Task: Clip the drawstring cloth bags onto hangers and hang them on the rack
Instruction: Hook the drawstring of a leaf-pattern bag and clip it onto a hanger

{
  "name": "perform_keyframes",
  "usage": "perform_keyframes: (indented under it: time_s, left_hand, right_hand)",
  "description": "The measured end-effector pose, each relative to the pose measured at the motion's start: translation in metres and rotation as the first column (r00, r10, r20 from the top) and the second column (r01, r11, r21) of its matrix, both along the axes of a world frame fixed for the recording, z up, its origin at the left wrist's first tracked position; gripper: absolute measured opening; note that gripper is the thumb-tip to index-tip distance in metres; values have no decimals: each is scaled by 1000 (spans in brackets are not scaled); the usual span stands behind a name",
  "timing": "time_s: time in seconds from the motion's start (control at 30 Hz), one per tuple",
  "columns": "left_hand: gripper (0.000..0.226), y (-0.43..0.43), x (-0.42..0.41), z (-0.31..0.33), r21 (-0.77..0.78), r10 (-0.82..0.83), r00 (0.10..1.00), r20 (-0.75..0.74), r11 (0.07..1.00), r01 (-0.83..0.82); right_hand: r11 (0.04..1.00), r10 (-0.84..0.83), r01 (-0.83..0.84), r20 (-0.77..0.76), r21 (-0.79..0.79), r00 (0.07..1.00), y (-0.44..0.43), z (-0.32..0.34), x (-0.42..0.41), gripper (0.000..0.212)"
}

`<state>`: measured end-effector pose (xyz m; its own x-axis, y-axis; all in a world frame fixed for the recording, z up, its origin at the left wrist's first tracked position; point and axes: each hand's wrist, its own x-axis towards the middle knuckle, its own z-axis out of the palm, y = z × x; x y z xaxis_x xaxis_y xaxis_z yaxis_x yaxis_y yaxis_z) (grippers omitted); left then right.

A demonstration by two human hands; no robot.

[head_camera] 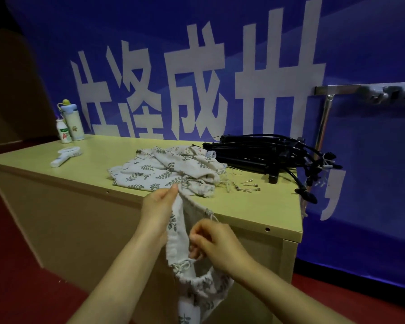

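**One bag up, both hands on it**

The left hand (158, 206) pinches the leaf-print bag (177, 232) at its top edge, just off the worktop (91, 164). Lower down, the right hand (218, 244) has its fingers curled tight on the cloth. The heap of bags (164, 171) lies on the worktop beside the black hangers (255, 153), and the rack (341, 90) stands at right.

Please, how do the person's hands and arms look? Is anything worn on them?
The left hand and the right hand wear no gloves, and no ring, watch or bracelet shows. The left forearm and the right forearm are uncovered down to the frame's lower edge; no sleeve is in view.
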<state>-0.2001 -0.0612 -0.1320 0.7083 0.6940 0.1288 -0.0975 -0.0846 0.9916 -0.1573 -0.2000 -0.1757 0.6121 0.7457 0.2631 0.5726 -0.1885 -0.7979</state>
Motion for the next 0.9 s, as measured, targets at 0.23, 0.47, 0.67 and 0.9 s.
perform_keyframes:
  time_s: [0.23, 0.47, 0.67, 0.9]
  left_hand:
    - [22, 19, -21, 7, 173, -62, 993, -104, 982, 80]
    - [26, 36, 7, 19, -35, -8, 1000, -5, 999, 8]
    - [21, 19, 41, 24, -49, -54, 998, 12, 997, 55]
    - [36, 1, 82, 7, 29, -137, 988, -65, 990, 139]
  right_hand:
    - [874, 150, 116, 488, -472, 860, 49, 3, -4, 10]
    - [968, 68, 80, 553, -238, 830, 47, 45, 19, 28]
    - [864, -500, 436, 329, 253, 801, 11, 95, 112, 19]
    - [725, -385, 642, 626, -251, 679, 1, 95, 200, 47]
